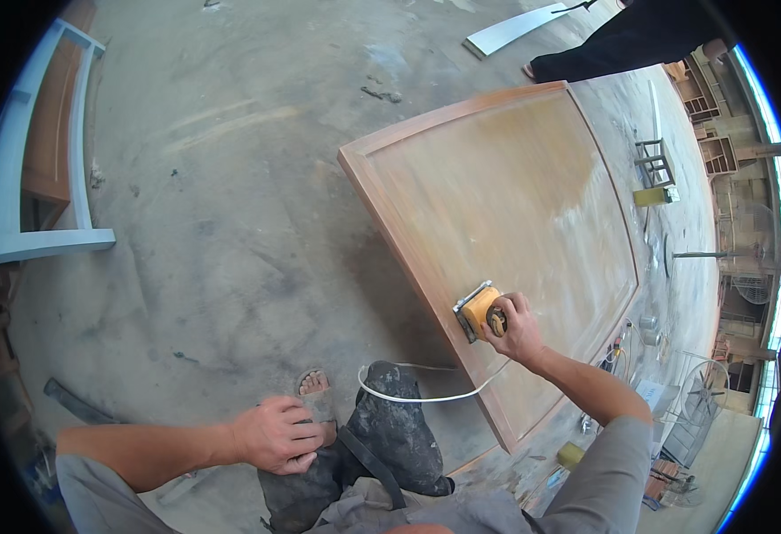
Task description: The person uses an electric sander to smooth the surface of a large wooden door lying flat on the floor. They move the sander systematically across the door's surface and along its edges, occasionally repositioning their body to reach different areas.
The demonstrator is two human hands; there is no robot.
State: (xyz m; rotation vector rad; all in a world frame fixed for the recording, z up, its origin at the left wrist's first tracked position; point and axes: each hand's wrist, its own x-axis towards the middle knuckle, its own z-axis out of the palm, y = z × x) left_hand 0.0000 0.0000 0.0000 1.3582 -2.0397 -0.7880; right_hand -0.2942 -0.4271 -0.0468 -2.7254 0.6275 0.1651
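My right hand (520, 329) is wrapped round a yellow-orange power sander (481, 311). The sander's flat pad rests on a large framed wooden panel (497, 191), close to its near left edge. The panel has a raised reddish-brown border, and its face shows pale, dusty streaks. A white cord (426, 398) loops from beside the panel across my knee. My left hand (279, 434) lies on my left knee, fingers loosely bent and a little apart, with nothing seen in it. Its palm is hidden.
At the far left stands a pale-painted wooden frame (79, 133). A white board (515, 28) lies at the back near a person in dark trousers (631, 44). To the right are a small stool (653, 165), a yellow-green can (655, 196) and a standing fan (704, 392).
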